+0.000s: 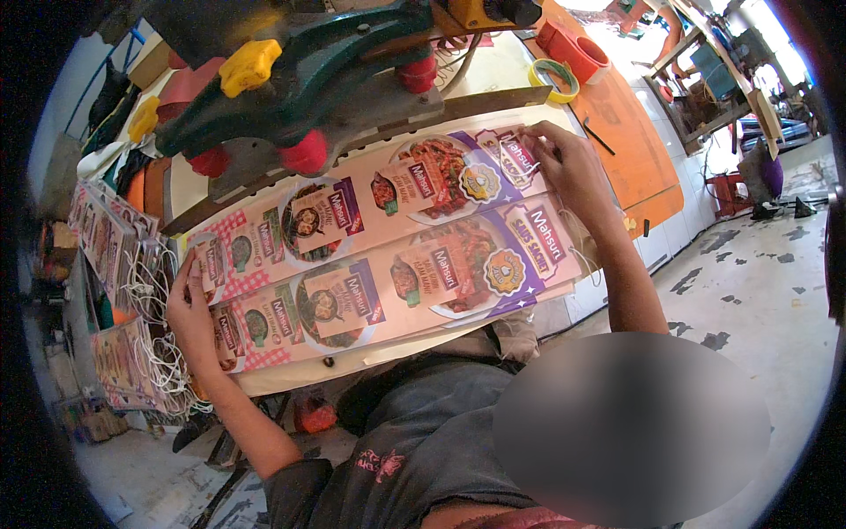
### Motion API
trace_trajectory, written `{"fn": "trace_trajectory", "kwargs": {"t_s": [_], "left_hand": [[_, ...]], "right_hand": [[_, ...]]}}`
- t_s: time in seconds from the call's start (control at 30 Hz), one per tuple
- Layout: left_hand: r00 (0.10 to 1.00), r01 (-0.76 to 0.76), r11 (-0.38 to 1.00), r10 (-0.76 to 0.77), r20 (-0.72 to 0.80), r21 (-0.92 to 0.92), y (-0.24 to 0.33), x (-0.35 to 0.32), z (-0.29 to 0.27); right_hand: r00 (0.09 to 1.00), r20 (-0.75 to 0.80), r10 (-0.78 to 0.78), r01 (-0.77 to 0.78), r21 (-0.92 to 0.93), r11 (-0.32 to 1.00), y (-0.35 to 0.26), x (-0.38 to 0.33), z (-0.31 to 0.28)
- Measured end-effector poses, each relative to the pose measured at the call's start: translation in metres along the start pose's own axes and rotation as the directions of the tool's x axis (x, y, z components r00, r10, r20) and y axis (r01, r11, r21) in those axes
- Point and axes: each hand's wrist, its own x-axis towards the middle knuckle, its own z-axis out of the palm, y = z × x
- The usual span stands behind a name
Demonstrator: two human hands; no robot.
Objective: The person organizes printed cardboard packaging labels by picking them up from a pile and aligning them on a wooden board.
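Observation:
Two long printed card strips with pictures of food lie side by side on the table. My right hand (568,163) holds the right end of the far printed card strip (379,220), its fingers bent over the corner. At the other end of that strip, my left hand (189,309) grips the left edge with fingers and thumb. The near printed card strip (379,309) lies closer to my body, with layers showing under its front edge. Just beyond the far strip stands a dark green machine (308,79) with yellow knobs, red parts and a long metal bar (476,104).
Stacks of printed cards with white strings (159,353) stand at the left. On the orange table (639,150) at the right are a roll of yellow tape (568,85), a red tape holder (573,48) and a thin black stick (599,136). Farther right stands a wooden rack.

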Motion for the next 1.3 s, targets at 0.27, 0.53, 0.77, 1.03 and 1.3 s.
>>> {"fn": "trace_trajectory", "kwargs": {"t_s": [0.27,0.53,0.77,1.03,1.3], "left_hand": [[0.998,0.023,0.999,-0.024,0.061,0.022,-0.010,0.007,-0.004],[0.999,-0.019,0.999,0.018,0.042,0.030,-0.014,0.011,-0.004],[0.998,-0.038,0.994,0.033,0.059,0.101,-0.012,0.012,-0.006],[0.998,-0.015,1.000,0.016,0.057,-0.011,-0.005,0.008,-0.009],[0.996,-0.090,0.985,0.091,0.000,0.150,-0.005,0.007,-0.010]], "right_hand": [[0.999,-0.020,-0.036,0.037,0.022,0.999,0.007,0.001,0.003],[0.999,-0.012,-0.033,0.033,0.046,0.998,0.007,0.003,0.003],[1.000,-0.016,0.024,-0.023,0.068,0.997,0.005,0.002,0.005],[0.999,0.026,0.026,-0.028,0.083,0.996,0.001,0.004,0.009],[0.999,0.020,-0.038,0.035,0.129,0.991,0.020,0.006,0.016]]}}
